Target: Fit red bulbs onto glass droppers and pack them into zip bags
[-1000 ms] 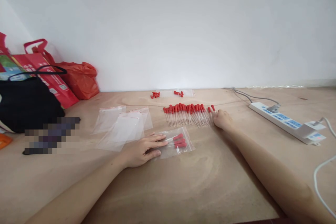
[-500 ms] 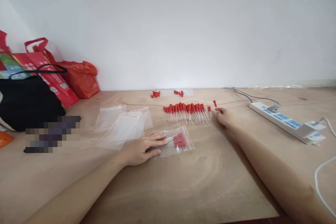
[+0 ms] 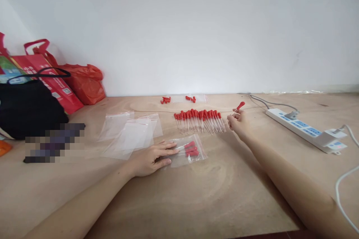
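Observation:
My left hand (image 3: pixel 154 157) lies flat, fingers spread, on the left part of a clear zip bag (image 3: pixel 179 160) that has several red-capped droppers (image 3: pixel 192 151) inside. My right hand (image 3: pixel 238 122) is closed on one red-bulbed dropper (image 3: pixel 240 105), its bulb pointing up and right above the table. Left of that hand, a row of droppers (image 3: pixel 198 115) with red bulbs and clear stems lies side by side, bulbs toward the wall. Flat clear zip bags (image 3: pixel 134 136) overlap one another on the table beyond my left hand.
Loose red bulbs (image 3: pixel 165 100) and another bag (image 3: pixel 179 99) with red bulbs lie by the wall. A white power strip (image 3: pixel 297 127) with cables is at the right. Red bags (image 3: pixel 86 82) and a black bag (image 3: pixel 30 108) stand at the left.
My right hand has taken hold of a dropper near the right end of the row and lifted it, bulb now tilted up and right. My left hand has stayed on the bag.

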`<action>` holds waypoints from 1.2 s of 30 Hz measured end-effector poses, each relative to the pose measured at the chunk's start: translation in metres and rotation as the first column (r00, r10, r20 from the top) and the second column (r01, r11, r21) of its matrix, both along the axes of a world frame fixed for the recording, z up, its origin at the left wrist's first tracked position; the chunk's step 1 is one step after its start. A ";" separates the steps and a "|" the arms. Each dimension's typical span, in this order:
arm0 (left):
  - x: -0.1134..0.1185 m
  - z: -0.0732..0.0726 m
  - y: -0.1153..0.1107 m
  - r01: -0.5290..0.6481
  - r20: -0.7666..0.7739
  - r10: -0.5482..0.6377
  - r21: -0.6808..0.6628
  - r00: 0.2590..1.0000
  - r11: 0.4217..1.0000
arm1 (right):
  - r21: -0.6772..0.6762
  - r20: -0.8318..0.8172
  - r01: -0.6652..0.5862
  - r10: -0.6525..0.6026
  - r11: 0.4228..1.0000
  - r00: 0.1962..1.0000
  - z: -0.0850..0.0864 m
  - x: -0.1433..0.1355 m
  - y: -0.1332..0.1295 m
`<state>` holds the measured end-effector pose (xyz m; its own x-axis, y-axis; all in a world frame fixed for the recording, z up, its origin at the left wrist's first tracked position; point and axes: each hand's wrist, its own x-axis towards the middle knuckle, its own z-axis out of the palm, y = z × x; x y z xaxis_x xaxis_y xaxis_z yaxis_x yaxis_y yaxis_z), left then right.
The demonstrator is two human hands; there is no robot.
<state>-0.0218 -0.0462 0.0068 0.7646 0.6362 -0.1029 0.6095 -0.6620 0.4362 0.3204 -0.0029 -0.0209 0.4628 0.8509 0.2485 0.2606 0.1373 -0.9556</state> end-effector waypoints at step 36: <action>-0.001 0.001 -0.001 0.007 0.001 -0.007 0.016 1.000 1.000 | 0.000 -0.377 -0.433 0.401 0.901 0.835 -0.011 -0.079 -0.042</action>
